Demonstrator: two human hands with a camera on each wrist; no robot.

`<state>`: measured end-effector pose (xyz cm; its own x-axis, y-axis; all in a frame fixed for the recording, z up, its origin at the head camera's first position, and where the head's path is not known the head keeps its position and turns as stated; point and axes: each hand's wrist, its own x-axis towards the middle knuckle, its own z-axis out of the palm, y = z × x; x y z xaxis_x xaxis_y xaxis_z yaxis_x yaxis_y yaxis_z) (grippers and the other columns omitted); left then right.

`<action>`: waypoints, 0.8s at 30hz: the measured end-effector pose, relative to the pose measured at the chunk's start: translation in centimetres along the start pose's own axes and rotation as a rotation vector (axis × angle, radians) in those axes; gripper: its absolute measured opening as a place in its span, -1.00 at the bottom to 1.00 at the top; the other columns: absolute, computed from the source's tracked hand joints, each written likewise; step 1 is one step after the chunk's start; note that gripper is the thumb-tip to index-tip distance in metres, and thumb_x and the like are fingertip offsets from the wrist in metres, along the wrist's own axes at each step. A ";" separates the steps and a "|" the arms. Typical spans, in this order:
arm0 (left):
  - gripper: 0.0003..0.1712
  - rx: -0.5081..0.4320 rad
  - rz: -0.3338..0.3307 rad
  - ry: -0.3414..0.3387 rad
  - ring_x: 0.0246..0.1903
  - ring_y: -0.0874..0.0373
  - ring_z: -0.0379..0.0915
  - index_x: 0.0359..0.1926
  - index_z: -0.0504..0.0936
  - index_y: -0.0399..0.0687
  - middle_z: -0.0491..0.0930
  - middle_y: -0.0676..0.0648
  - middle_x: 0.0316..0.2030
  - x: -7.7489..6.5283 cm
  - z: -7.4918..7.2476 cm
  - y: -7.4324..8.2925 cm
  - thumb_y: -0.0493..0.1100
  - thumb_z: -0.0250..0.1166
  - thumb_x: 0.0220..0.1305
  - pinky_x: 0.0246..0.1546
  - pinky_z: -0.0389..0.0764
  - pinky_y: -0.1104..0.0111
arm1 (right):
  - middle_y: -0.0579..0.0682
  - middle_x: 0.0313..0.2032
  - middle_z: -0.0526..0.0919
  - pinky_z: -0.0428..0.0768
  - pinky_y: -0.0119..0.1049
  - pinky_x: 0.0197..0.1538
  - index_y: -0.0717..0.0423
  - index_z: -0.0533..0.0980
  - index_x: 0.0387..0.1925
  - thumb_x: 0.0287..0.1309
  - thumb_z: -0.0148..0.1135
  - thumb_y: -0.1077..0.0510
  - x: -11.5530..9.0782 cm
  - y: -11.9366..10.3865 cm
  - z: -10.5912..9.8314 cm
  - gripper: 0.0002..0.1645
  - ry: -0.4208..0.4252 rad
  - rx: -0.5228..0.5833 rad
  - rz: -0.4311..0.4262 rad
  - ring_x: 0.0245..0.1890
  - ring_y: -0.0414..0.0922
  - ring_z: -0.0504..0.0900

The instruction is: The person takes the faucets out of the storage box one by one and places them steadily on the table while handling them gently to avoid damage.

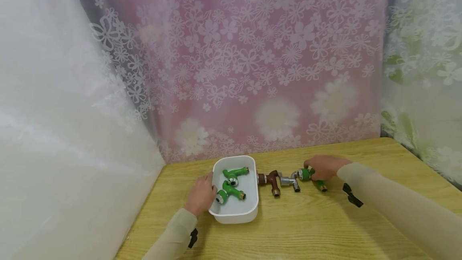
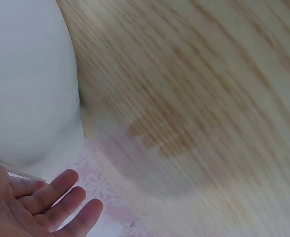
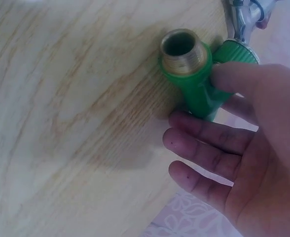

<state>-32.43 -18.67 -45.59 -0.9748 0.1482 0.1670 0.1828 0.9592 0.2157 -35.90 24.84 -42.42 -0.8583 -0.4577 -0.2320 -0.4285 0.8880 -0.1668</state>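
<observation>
My right hand [image 1: 326, 166] pinches a green tap [image 3: 197, 91] between thumb and fingers at the right end of a row on the table. The tap's brass threaded end shows in the right wrist view, while the remaining fingers stand off it, loosely bent. My left hand [image 1: 200, 196] holds the left rim of a white plastic tub [image 1: 236, 218], thumb over the edge. Its other fingers extend outside the wall in the left wrist view; the thumb is hidden there. Inside the tub lie two green taps, one farther back [image 1: 236, 172] and one nearer [image 1: 234, 190].
Between the tub and my right hand, a brown tap [image 1: 273, 181] and a silver tap [image 1: 290, 181] lie on the wooden table [image 1: 288, 228]. A pink flowered curtain [image 1: 234, 71] hangs behind the table, with a white sheet [image 1: 65, 131] on the left.
</observation>
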 end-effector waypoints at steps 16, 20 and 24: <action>-0.37 -0.013 -0.025 -0.007 0.26 -0.15 0.44 0.44 0.33 -0.25 0.49 -0.27 0.26 -0.7 0.1 -0.4 -0.13 0.17 0.44 0.20 0.55 -0.04 | 0.09 0.15 0.63 0.63 -0.04 -0.20 -0.02 0.52 0.22 0.24 0.36 0.03 0.9 -4.6 -3.3 -0.48 0.041 -0.104 -0.061 -0.10 -0.01 0.68; -0.38 -0.008 -0.013 -0.004 0.25 -0.15 0.45 0.44 0.33 -0.25 0.50 -0.25 0.26 -0.3 0.0 -0.2 -0.13 0.16 0.44 0.20 0.55 -0.04 | 0.05 0.18 0.62 0.65 -0.03 -0.12 -0.03 0.50 0.25 0.26 0.35 0.01 1.5 -6.8 -4.4 -0.46 0.033 -0.097 -0.099 -0.04 -0.02 0.68; -0.38 -0.005 -0.006 0.008 0.24 -0.15 0.45 0.44 0.34 -0.22 0.51 -0.24 0.25 0.1 -0.2 -0.1 -0.12 0.15 0.44 0.19 0.56 -0.04 | 0.02 0.19 0.61 0.65 -0.03 -0.09 -0.07 0.49 0.27 0.30 0.31 -0.03 2.3 -9.0 -5.0 -0.47 0.027 -0.109 -0.138 -0.01 -0.03 0.66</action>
<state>-32.49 -18.78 -45.36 -0.9747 0.1410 0.1732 0.1780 0.9588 0.2215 -35.48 16.04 -36.64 -0.7962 -0.5752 -0.1878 -0.5693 0.8173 -0.0896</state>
